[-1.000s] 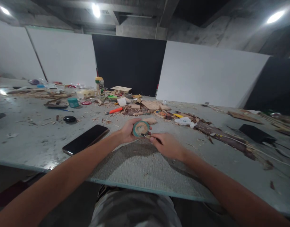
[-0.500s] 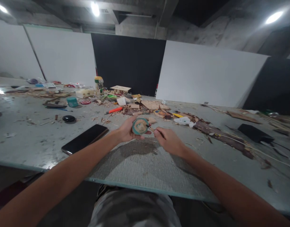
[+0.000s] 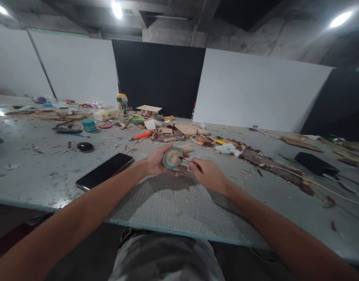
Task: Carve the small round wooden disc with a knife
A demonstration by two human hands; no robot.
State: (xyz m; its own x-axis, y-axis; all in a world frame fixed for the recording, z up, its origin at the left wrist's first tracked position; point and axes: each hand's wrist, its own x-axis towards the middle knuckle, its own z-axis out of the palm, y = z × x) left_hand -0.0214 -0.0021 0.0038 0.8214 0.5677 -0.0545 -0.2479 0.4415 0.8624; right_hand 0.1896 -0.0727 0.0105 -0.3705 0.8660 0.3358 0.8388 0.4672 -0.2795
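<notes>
In my left hand (image 3: pixel 157 159) rests a small round wooden disc (image 3: pixel 173 157) with a teal painted rim and a pale, partly painted middle. My left fingers are wrapped round its back and lower edge, above the table. My right hand (image 3: pixel 207 171) grips a thin paintbrush (image 3: pixel 185 160) by its handle. The dark brush tip touches or nearly touches the right part of the disc's face. Just behind the disc lies a small flat piece of wood (image 3: pixel 186 148). A teal paint jar (image 3: pixel 89 125) stands farther back on the left.
A black phone (image 3: pixel 105 171) lies left of my left forearm, with a shiny black oval object (image 3: pixel 85 146) behind it. An orange-handled cutter (image 3: pixel 142 136) and wood scraps lie beyond my hands. A long bark strip (image 3: pixel 276 169) and a black box with a cable (image 3: pixel 315 165) are on the right.
The disc has shifted and tilted slightly in my left hand. The brush tip has moved a little left, farther over the disc's face.
</notes>
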